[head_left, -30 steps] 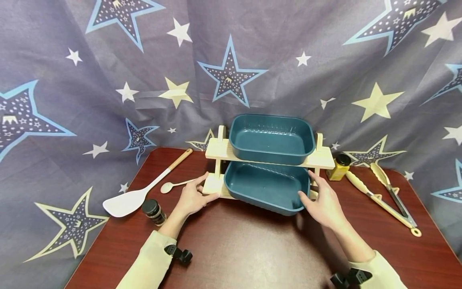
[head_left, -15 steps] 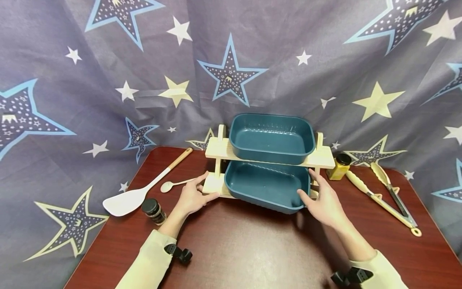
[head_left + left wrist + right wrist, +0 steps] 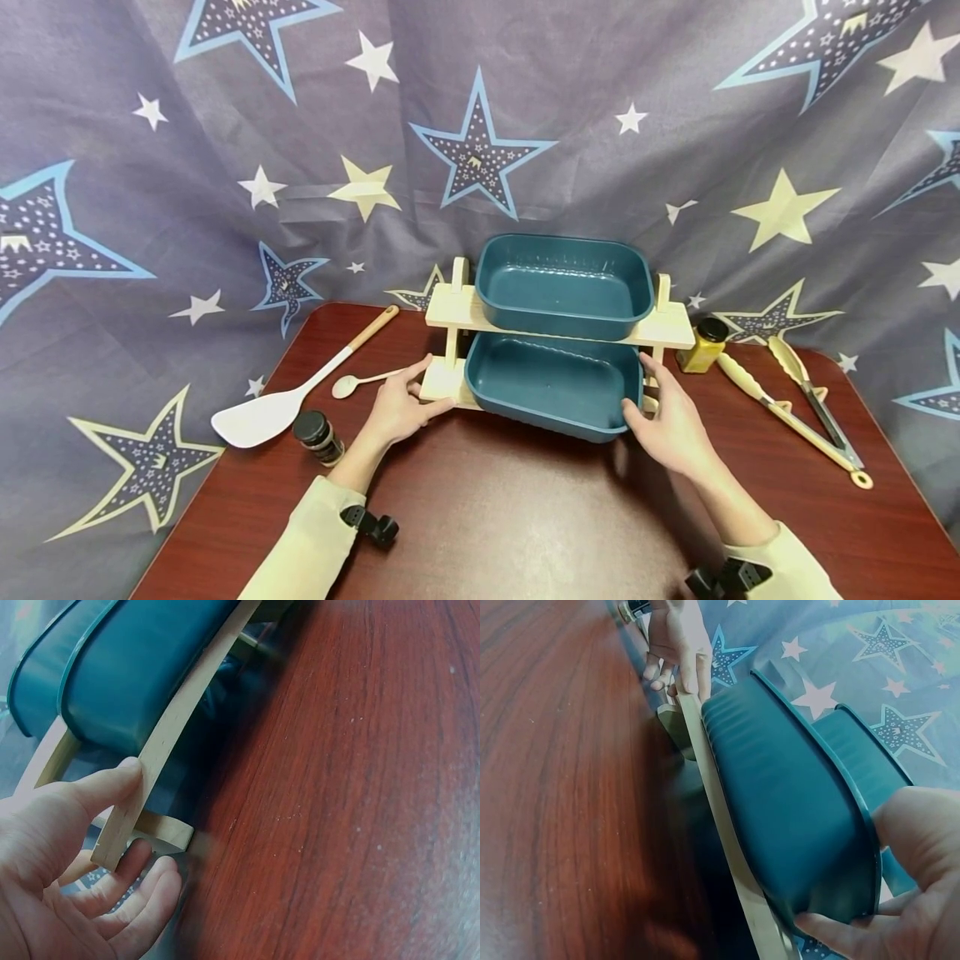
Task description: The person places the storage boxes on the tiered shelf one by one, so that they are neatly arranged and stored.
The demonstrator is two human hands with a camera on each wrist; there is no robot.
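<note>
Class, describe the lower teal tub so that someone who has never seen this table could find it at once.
On the dark red wooden table stands a pale two-tier wooden rack before the starry cloth. The lower teal plastic tub sits on its bottom shelf. Unlike the matching upper teal tub, it juts toward the viewer, and the right hand grips its near corner.

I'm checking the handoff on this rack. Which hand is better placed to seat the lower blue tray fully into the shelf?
Probably the right hand: its fingers curl round the lower tray at its right corner. The left hand holds the wooden rack at its left foot, likely steadying it.
</note>
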